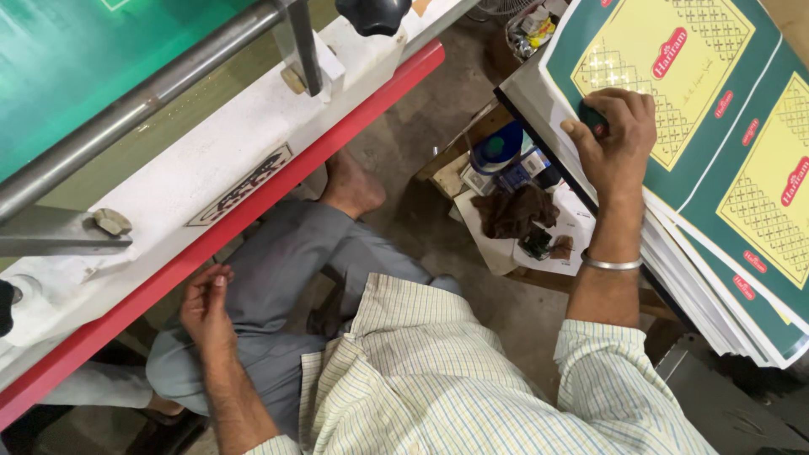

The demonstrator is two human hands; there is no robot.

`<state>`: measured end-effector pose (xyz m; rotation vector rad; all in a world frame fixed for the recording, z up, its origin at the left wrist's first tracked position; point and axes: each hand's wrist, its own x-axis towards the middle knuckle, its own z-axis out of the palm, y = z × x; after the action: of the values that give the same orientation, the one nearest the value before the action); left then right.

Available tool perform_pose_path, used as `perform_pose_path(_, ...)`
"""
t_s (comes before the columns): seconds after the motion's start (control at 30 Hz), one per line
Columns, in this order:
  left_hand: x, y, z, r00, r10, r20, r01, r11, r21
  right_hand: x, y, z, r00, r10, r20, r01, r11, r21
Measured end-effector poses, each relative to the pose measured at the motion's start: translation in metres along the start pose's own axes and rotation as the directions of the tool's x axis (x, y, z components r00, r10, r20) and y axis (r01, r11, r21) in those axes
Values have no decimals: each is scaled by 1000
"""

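My right hand [617, 139] rests on the top sheet [716, 109] of a tall stack of green and yellow printed card sheets at the right, fingers bent over the sheet's near-left edge. A metal bangle sits on that wrist. My left hand [206, 305] hangs low beside my grey-trousered knee, just under the red edge [253, 215] of the white machine table, fingers loosely curled and holding nothing.
The machine at the left has a grey steel bar [143, 93], a black knob [373, 14] and a green bed [76, 59]. On the floor stand a small wooden stool [462, 173] with a blue lid, a brown rag [516, 209] and small tins.
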<state>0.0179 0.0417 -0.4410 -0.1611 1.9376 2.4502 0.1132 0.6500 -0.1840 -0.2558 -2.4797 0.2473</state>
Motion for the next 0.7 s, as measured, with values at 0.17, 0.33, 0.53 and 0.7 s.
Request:
perform_pose_path(0.17,1,3,3,1000,-9,14,9,1000,21,6,-4,-4,997,78,21,-78,997,18)
perform_pose_path(0.33,-1,10,7,1000,-10,20,10,1000,15,-6,7,6,1000,-9,-15,8,1000,-13)
perform_pose_path(0.53,-5,12,14,999,-43,24,42,999,20,-8,43,12,998,39,39,-36,997,-65)
perform_pose_path(0.7,0,8,17,999,-29,33,27,998,65,26,89,-54,918,397,1,-387,895,-223)
